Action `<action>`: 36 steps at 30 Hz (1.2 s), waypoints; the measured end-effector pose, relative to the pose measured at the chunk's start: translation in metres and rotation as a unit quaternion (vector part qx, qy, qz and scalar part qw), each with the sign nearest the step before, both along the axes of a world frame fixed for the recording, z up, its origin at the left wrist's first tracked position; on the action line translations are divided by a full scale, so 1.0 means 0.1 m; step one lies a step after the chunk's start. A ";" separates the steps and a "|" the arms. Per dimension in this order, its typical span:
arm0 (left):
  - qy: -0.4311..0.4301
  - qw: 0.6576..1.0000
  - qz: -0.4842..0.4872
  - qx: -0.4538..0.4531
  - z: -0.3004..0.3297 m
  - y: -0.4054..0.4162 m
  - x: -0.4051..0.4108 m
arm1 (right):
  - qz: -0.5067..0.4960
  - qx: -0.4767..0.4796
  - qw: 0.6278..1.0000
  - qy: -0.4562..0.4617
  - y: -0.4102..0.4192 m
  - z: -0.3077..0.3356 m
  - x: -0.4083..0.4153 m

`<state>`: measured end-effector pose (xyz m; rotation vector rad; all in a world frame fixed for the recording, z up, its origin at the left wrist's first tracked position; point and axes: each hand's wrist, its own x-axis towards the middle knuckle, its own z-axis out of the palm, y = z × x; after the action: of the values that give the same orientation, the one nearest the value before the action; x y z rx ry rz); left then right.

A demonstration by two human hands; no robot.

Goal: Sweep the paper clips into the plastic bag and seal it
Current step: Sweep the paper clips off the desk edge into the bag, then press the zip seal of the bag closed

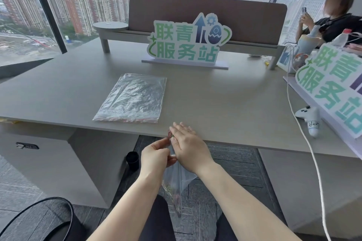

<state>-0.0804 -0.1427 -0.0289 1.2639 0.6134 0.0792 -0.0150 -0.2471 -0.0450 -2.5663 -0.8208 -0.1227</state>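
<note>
Your plastic bag (177, 180) hangs below the counter (225, 107) edge, its mouth at the rim, with paper clips (172, 191) dimly visible inside. Your left hand (156, 154) has its grip pinched on the bag's top. Your right hand (188, 143) lies flat and unclenched over the edge. A second bag (133, 98) rests flat on the counter.

A grey desk (225, 100) carries clear plastic bags (133, 98) left of centre, a sign (186, 45) behind and a white controller (310, 118) at right
</note>
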 end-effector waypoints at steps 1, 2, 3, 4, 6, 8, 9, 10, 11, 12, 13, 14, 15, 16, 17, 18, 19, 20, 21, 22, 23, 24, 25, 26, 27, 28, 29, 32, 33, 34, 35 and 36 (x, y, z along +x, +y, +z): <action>0.000 1.000 0.001 -0.001 -0.01 0.01 0.00 | -0.001 0.006 1.000 -0.002 0.00 -0.01 -0.02; -0.001 1.000 0.002 -0.003 -0.01 0.01 0.00 | -0.003 0.013 1.000 -0.005 0.00 -0.02 -0.05; -0.002 1.000 0.003 -0.004 -0.02 0.01 0.01 | -0.004 0.020 1.000 -0.007 -0.01 -0.02 -0.08; -0.003 1.000 0.003 -0.006 -0.02 0.01 0.01 | -0.006 0.025 1.000 -0.010 -0.01 -0.03 -0.11; -0.006 1.000 0.003 -0.006 -0.04 0.02 0.01 | -0.006 0.037 0.999 -0.013 -0.02 -0.03 -0.16; -0.007 1.000 0.004 -0.005 -0.05 0.02 0.01 | -0.005 0.048 0.999 -0.017 -0.04 -0.03 -0.20; -0.007 1.000 0.006 -0.006 -0.05 0.02 0.02 | -0.004 0.054 0.998 -0.021 -0.05 -0.03 -0.22; -0.007 1.000 0.007 -0.006 -0.05 0.02 0.02 | -0.004 0.064 0.998 -0.026 -0.06 -0.02 -0.25; -0.006 1.000 0.009 -0.005 -0.05 0.02 0.01 | -0.006 0.079 0.996 -0.029 -0.07 -0.02 -0.27; -0.005 1.000 0.012 -0.003 -0.04 0.02 0.01 | -0.012 0.100 0.994 -0.029 -0.08 -0.02 -0.29; -0.004 1.000 0.016 -0.002 -0.04 0.01 0.00 | -0.022 0.124 0.992 -0.028 -0.11 -0.01 -0.30; -0.003 1.000 0.018 -0.001 -0.03 0.01 0.00 | -0.034 0.147 0.988 -0.026 -0.13 0.00 -0.30; -0.001 1.000 0.018 -0.001 -0.03 0.02 0.00 | -0.044 0.162 0.985 -0.026 -0.15 0.01 -0.29; 0.000 1.000 0.018 -0.002 -0.03 0.02 0.00 | -0.049 0.166 0.985 -0.027 -0.16 0.01 -0.27; 0.001 1.000 0.017 -0.002 -0.03 0.02 0.00 | -0.050 0.159 0.986 -0.025 -0.17 0.02 -0.26; 0.002 1.000 0.017 -0.002 -0.03 0.03 0.00 | -0.047 0.149 0.988 -0.023 -0.17 0.02 -0.24; 0.004 1.000 0.017 0.000 -0.03 0.03 0.00 | -0.043 0.140 0.989 -0.021 -0.16 0.02 -0.24; 0.005 1.000 0.017 0.001 -0.03 0.03 0.00 | -0.040 0.139 0.989 -0.021 -0.16 0.02 -0.23; 0.005 1.000 0.016 0.002 -0.03 0.03 0.00 | -0.039 0.149 0.988 -0.019 -0.16 0.02 -0.24; 0.006 1.000 0.016 0.004 -0.03 0.03 0.00 | -0.043 0.168 0.985 -0.016 -0.17 0.02 -0.25; 0.008 1.000 0.015 0.006 -0.03 0.04 -0.01 | -0.053 0.192 0.980 -0.015 -0.19 0.02 -0.26; 0.011 1.000 0.014 0.009 -0.03 0.04 -0.02 | -0.067 0.215 0.974 -0.019 -0.22 0.02 -0.26; 0.014 1.000 0.016 0.010 -0.02 0.05 -0.03 | -0.081 0.233 0.969 -0.028 -0.25 0.01 -0.27; 0.016 1.000 0.017 0.010 -0.02 0.05 -0.04 | -0.091 0.243 0.965 -0.036 -0.27 0.01 -0.29; 0.018 1.000 0.018 0.009 -0.01 0.05 -0.05 | -0.095 0.248 0.963 -0.041 -0.29 0.01 -0.31; 0.019 1.000 0.019 0.008 0.00 0.05 -0.06 | -0.093 0.250 0.963 -0.042 -0.30 0.01 -0.32; 0.019 1.000 0.019 0.007 0.01 0.05 -0.08 | -0.090 0.250 0.963 -0.041 -0.31 0.02 -0.34; 0.018 1.000 0.021 0.012 0.05 0.03 -0.13 | -0.082 0.247 0.965 -0.039 -0.31 0.05 -0.37; 0.017 1.000 0.022 0.013 0.07 0.02 -0.15 | -0.080 0.247 0.965 -0.039 -0.31 0.08 -0.37; 0.015 1.000 0.023 0.013 0.09 0.02 -0.17 | -0.077 0.247 0.965 -0.036 -0.31 0.10 -0.38; 0.013 1.000 0.026 0.012 0.12 0.02 -0.20 | -0.073 0.247 0.966 -0.031 -0.31 0.14 -0.39; 0.010 1.000 0.028 0.010 0.16 0.01 -0.22 | -0.068 0.246 0.967 -0.024 -0.31 0.18 -0.41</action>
<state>-0.1022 -0.1415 -0.0129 1.2691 0.6662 0.1202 -0.0555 -0.2777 -0.0268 -2.1498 -0.5438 -0.3808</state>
